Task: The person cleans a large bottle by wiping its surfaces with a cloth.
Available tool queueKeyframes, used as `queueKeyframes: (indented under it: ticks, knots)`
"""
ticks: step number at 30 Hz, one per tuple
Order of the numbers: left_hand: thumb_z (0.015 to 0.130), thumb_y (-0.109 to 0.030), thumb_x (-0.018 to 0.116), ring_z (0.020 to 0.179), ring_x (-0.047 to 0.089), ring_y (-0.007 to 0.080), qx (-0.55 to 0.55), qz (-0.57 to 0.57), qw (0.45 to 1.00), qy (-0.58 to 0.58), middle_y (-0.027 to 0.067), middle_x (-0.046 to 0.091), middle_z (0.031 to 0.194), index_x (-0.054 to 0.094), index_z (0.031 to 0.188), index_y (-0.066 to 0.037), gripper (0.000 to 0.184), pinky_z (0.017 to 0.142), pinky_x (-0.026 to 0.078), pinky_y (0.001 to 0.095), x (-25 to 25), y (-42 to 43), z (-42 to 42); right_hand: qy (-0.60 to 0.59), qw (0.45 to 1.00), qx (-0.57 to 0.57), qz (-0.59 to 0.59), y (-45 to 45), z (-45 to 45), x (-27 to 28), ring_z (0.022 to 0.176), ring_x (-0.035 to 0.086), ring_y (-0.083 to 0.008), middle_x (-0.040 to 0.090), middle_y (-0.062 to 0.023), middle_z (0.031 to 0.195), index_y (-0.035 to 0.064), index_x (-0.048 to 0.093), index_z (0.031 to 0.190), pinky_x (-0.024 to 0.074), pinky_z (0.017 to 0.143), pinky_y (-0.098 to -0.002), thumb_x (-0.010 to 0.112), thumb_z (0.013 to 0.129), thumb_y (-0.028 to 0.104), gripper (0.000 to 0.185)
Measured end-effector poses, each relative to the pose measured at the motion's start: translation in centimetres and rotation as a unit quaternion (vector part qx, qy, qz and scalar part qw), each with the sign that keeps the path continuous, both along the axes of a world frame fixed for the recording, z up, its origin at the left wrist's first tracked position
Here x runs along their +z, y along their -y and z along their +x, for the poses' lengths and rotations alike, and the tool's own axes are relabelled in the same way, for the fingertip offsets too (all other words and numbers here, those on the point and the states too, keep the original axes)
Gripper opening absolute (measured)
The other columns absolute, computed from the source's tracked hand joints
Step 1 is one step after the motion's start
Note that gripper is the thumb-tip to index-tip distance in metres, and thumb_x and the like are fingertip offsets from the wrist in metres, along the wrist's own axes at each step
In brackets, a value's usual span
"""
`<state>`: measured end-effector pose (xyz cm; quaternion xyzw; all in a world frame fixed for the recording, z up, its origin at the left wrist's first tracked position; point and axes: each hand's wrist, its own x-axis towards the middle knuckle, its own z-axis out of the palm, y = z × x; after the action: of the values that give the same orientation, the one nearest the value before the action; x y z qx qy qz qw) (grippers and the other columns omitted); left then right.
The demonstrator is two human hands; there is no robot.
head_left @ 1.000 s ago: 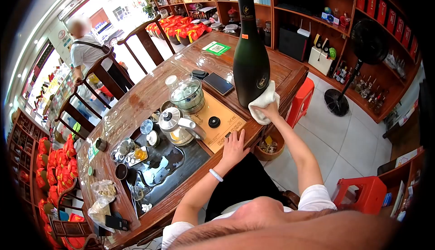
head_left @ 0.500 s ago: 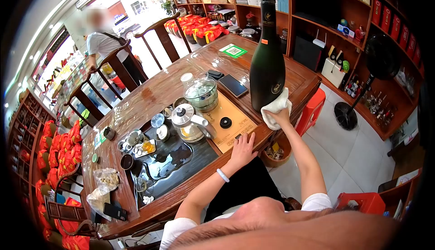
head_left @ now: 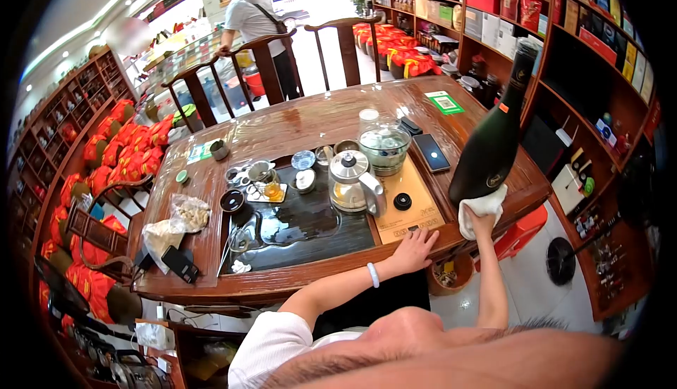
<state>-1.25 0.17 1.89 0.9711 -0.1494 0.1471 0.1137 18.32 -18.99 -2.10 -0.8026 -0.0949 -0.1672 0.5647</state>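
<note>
My right hand (head_left: 482, 224) grips a white cloth (head_left: 486, 206) at the base of a large dark green bottle (head_left: 488, 153), which stands near the right end of the wooden table (head_left: 310, 113). The cloth touches the bottle's lower side. My left hand (head_left: 415, 250) lies on the table's front edge with its fingers spread, holding nothing. Just beyond it is a tan panel (head_left: 427, 209) with a round black knob (head_left: 402, 201). To the left of that stands a glass kettle (head_left: 348, 188) with a metal lid, and behind it a glass bowl (head_left: 384, 151).
A dark tea tray (head_left: 310, 230) holds cups and liquid. A phone (head_left: 431, 152) lies left of the bottle. Plastic bags (head_left: 166, 234) and a black device (head_left: 180, 263) are at the left end. Chairs (head_left: 271, 65) line the far side, where a person (head_left: 254, 26) stands.
The view has turned left, so the table and bottle appear farther right. Both hands keep about the same places: the right with the cloth at the bottle's base, the left on the edge.
</note>
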Motion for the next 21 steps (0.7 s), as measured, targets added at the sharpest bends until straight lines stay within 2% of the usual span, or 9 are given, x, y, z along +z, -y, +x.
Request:
queueKeyframes:
  ticks: [6, 9, 14, 16, 21]
  knots:
    - [0.070, -0.034, 0.071, 0.110, 0.044, 0.0350, -0.007, 0.009, 1.000, -0.010, 0.0217, 0.042, 0.121, 0.033, 0.135, -0.002, 0.082, 0.090, 0.037, 0.0443, 0.1, 0.1, -0.1, 0.055, 0.998, 0.005, -0.020, 0.1, -0.1, 0.1, 0.103, 0.056, -0.0293, 0.058, -0.0192, 0.109, -0.0078, 0.048, 0.117, 0.0452, 0.086, -0.0368, 0.087, 0.058, 0.032, 0.081]
    - [0.070, -0.034, 0.071, 0.110, 0.045, 0.0360, -0.010, 0.011, 1.000, -0.001, 0.0220, 0.042, 0.122, 0.033, 0.135, -0.002, 0.082, 0.091, 0.037, 0.0442, -0.4, 0.0, 0.1, 0.008, 1.000, 0.000, -0.011, 0.1, 0.0, -0.2, 0.104, 0.056, -0.0278, 0.057, -0.0183, 0.112, -0.0073, 0.047, 0.118, 0.0449, 0.087, -0.0360, 0.086, 0.059, 0.031, 0.080]
    - [0.070, -0.034, 0.071, 0.110, 0.045, 0.0360, -0.012, 0.018, 1.000, 0.003, 0.0220, 0.042, 0.122, 0.033, 0.135, -0.002, 0.082, 0.091, 0.037, 0.0436, 0.2, 0.1, -0.2, 0.020, 1.000, 0.009, 0.008, -0.3, -1.0, 1.4, 0.104, 0.056, -0.0273, 0.057, -0.0181, 0.112, -0.0070, 0.047, 0.119, 0.0449, 0.087, -0.0358, 0.086, 0.059, 0.030, 0.080]
    - [0.070, -0.034, 0.071, 0.110, 0.045, 0.0362, -0.008, 0.010, 1.000, -0.008, 0.0220, 0.042, 0.122, 0.033, 0.135, -0.002, 0.081, 0.092, 0.037, 0.0439, 0.2, 0.1, -0.1, -0.004, 0.999, 0.002, -0.032, -0.2, -0.9, 1.3, 0.103, 0.056, -0.0285, 0.057, -0.0181, 0.112, -0.0067, 0.046, 0.119, 0.0450, 0.087, -0.0360, 0.086, 0.059, 0.030, 0.080]
    - [0.071, -0.033, 0.071, 0.110, 0.044, 0.0368, -0.011, 0.007, 1.000, -0.005, 0.0220, 0.041, 0.123, 0.033, 0.135, -0.002, 0.081, 0.092, 0.036, 0.0443, 0.1, 0.1, -0.1, -0.020, 0.999, 0.007, -0.032, 0.4, 0.5, -0.6, 0.108, 0.053, -0.0296, 0.054, -0.0187, 0.117, -0.0058, 0.042, 0.123, 0.0432, 0.090, -0.0367, 0.087, 0.056, 0.033, 0.089]
